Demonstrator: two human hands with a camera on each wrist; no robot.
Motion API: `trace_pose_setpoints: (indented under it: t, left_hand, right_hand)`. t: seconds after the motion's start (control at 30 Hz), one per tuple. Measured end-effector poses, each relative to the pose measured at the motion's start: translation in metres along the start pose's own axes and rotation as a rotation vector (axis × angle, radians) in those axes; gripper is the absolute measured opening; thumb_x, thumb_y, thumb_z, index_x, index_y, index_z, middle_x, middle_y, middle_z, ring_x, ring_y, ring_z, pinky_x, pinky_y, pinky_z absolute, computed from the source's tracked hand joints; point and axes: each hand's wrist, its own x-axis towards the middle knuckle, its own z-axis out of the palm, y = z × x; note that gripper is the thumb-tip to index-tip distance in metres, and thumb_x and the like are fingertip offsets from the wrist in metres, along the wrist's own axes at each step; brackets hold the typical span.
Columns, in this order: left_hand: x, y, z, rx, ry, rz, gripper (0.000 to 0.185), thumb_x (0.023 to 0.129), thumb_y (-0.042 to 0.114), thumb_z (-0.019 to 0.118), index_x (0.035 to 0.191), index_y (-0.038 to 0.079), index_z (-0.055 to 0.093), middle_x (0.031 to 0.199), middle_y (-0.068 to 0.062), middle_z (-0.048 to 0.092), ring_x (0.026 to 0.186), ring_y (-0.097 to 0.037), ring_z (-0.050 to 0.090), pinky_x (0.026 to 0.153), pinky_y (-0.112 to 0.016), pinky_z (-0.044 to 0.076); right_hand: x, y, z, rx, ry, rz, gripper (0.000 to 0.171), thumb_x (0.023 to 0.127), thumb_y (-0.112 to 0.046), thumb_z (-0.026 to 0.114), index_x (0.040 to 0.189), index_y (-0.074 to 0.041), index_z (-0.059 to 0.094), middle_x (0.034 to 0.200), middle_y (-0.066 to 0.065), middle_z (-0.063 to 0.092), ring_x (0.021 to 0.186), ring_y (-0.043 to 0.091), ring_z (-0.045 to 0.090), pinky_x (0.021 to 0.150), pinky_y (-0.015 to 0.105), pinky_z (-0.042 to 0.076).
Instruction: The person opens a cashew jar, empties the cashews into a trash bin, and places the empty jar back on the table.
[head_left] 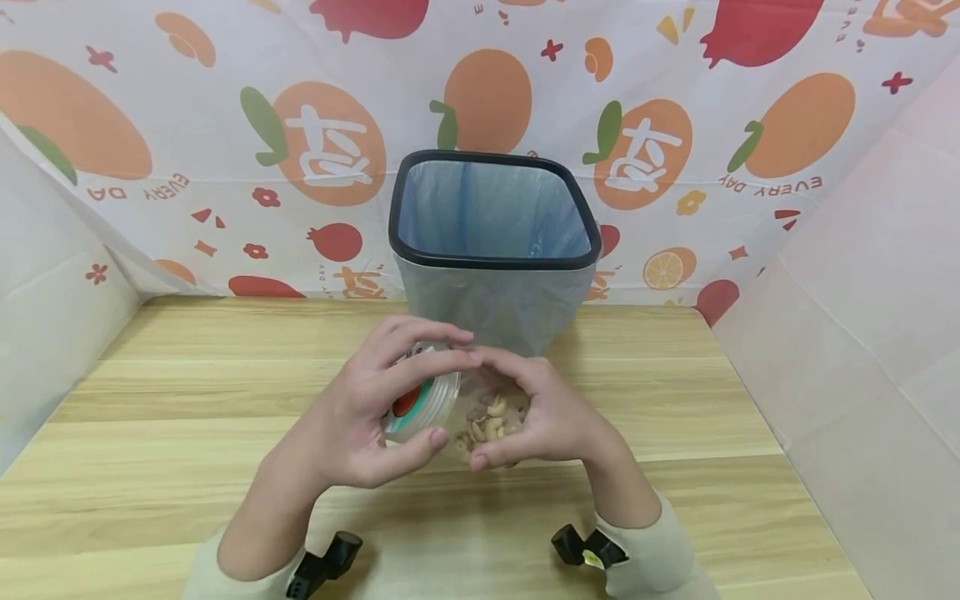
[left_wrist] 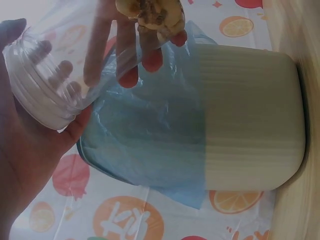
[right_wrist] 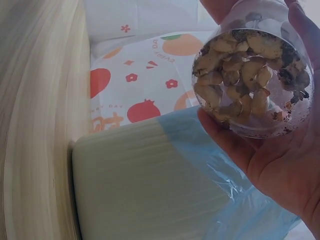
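Over the wooden desk (head_left: 187, 433), the left hand (head_left: 360, 417) curls around the lid (head_left: 420, 400) of a clear jar of nuts (head_left: 491, 421), while the right hand (head_left: 551, 417) grips its body. At twelve o'clock behind them stands a blue-lined bin (head_left: 495, 250).

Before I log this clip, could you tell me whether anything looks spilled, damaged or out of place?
Nothing stands out: both hands hold the clear jar of nuts on its side above the table, nothing spilled, and the lined bin stands upright.
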Motion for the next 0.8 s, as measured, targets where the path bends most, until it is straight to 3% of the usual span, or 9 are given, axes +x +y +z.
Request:
trace_pose_setpoints:
  t: [0.17,0.33,0.47,0.63,0.8]
  left_hand:
    - [-0.0023,-0.0029,0.0008,0.024,0.012,-0.022,0.045,0.097,0.043,0.053,0.123,0.009,0.067,0.123,-0.013,0.063,0.112,-0.029,0.053,0.093,-0.036,0.04]
    - [-0.0062,-0.0061,0.0021,0.064,0.022,-0.106,0.047,0.098,0.047,0.052,0.124,0.01,0.067,0.124,-0.01,0.063,0.113,-0.028,0.052,0.09,-0.034,0.041]
    - [-0.0085,-0.008,0.0026,0.07,0.025,-0.15,0.046,0.097,0.046,0.054,0.125,0.012,0.067,0.125,-0.008,0.062,0.114,-0.027,0.051,0.089,-0.033,0.042]
    - [-0.0083,-0.0078,0.0022,0.075,0.014,-0.167,0.046,0.095,0.043,0.058,0.127,0.013,0.066,0.129,-0.007,0.061,0.116,-0.026,0.051,0.089,-0.033,0.042]
    - [-0.0071,-0.0063,-0.0018,0.047,-0.033,-0.167,0.056,0.095,0.051,0.057,0.134,0.012,0.061,0.136,-0.011,0.057,0.124,-0.027,0.047,0.096,-0.035,0.041]
  right_hand:
    - [0.0014,-0.0011,0.0012,-0.016,0.024,-0.005,0.09,0.07,-0.044,0.09,0.146,-0.015,0.049,0.136,0.0,0.061,0.12,0.02,0.06,0.102,0.037,0.049]
    - [0.0029,-0.0028,0.0047,-0.153,0.088,-0.036,0.098,0.063,-0.026,0.096,0.147,-0.014,0.048,0.134,0.0,0.063,0.115,0.018,0.064,0.095,0.035,0.054]
    - [0.0034,-0.0027,0.0058,-0.229,0.115,-0.057,0.103,0.06,-0.025,0.097,0.148,-0.011,0.046,0.135,0.001,0.063,0.117,0.017,0.064,0.095,0.034,0.054]
    - [0.0036,-0.0021,0.0054,-0.237,0.116,-0.056,0.105,0.06,-0.026,0.097,0.149,-0.011,0.045,0.138,0.002,0.061,0.12,0.017,0.062,0.098,0.034,0.052]
    - [0.0021,-0.0006,0.0032,-0.175,0.081,-0.018,0.102,0.06,-0.023,0.097,0.147,-0.012,0.047,0.14,0.002,0.06,0.12,0.018,0.063,0.099,0.034,0.052]
